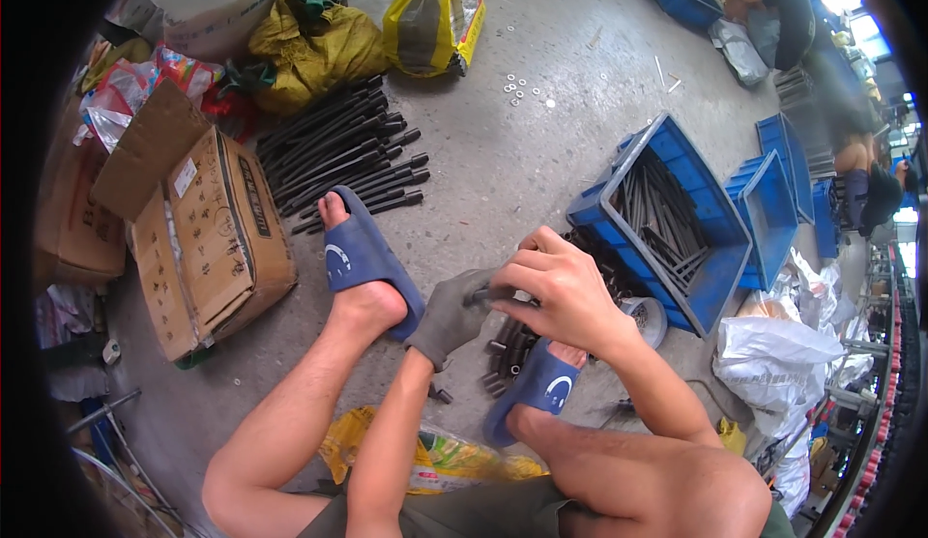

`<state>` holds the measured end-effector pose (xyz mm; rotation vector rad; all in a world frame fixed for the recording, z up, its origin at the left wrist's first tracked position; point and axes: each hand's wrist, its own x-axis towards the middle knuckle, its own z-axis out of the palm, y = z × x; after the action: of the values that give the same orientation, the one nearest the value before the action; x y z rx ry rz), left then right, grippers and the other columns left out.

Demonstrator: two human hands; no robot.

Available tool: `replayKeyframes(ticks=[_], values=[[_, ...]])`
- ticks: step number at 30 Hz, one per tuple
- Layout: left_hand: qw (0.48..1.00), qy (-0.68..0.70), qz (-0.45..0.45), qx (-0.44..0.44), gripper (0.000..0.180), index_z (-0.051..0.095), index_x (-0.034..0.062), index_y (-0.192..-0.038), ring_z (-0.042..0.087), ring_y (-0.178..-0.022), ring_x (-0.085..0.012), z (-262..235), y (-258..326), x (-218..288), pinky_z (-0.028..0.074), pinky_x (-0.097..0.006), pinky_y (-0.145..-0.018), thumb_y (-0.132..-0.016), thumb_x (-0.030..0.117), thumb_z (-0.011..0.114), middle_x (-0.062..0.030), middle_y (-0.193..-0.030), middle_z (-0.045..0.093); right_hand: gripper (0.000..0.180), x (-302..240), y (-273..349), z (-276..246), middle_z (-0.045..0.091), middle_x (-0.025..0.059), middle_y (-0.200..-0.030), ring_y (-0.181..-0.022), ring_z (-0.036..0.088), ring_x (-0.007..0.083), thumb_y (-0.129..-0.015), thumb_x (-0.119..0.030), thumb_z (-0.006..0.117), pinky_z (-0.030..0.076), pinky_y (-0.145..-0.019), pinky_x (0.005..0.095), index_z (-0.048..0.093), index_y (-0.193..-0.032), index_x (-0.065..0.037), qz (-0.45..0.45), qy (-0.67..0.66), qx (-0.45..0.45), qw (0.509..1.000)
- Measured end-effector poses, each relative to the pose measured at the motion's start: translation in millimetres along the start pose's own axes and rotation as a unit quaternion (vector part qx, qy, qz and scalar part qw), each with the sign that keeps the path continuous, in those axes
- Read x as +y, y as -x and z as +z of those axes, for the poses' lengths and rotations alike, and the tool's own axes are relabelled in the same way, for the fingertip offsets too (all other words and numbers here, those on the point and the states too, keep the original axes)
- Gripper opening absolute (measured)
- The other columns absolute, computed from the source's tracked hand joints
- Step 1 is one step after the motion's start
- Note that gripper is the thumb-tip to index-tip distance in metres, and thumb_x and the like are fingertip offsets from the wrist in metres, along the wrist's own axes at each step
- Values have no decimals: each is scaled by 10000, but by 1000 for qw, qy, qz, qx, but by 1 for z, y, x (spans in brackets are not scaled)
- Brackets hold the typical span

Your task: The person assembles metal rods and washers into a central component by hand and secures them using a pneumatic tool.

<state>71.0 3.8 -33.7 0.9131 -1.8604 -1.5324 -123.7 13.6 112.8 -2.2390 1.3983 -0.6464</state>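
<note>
My left hand, in a grey glove, is closed round a short black tube-like piece in front of my shins. My bare right hand meets it there, with thumb and fingers pinched at the same dark piece. The fingers cover most of it, so its full shape is hidden. Below the hands, short black tubes lie in a pile on the floor beside my right blue sandal. Several long black rods with thicker ends are laid side by side beyond my left sandal.
To the right, a blue crate holds dark rods, with more blue crates behind it and a white bucket nearby. An opened cardboard box stands left. Sacks line the back; washers are scattered. Other people sit far right.
</note>
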Motion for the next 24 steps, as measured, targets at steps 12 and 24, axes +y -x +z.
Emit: replayKeyframes(ticks=[12, 24], values=[[990, -135, 27, 31, 183, 691, 13, -1014, 692, -924, -472, -4, 8, -41, 542, -496, -741, -850, 93, 683, -263, -973, 714, 112, -2, -20, 9, 634, 46, -775, -916, 601, 273, -702, -163, 730, 542, -786, 382, 644, -719, -94, -89, 82, -33, 992], [995, -61, -48, 66, 275, 651, 0, -1166, 692, -1023, -384, -47, -11, -5, 538, -467, -886, -916, 108, 688, -210, -1092, 719, 184, 11, 6, 91, 614, 68, -1097, -1102, 567, 276, -815, -238, 680, 458, -915, 428, 609, -937, -120, -52, 42, 137, 988]])
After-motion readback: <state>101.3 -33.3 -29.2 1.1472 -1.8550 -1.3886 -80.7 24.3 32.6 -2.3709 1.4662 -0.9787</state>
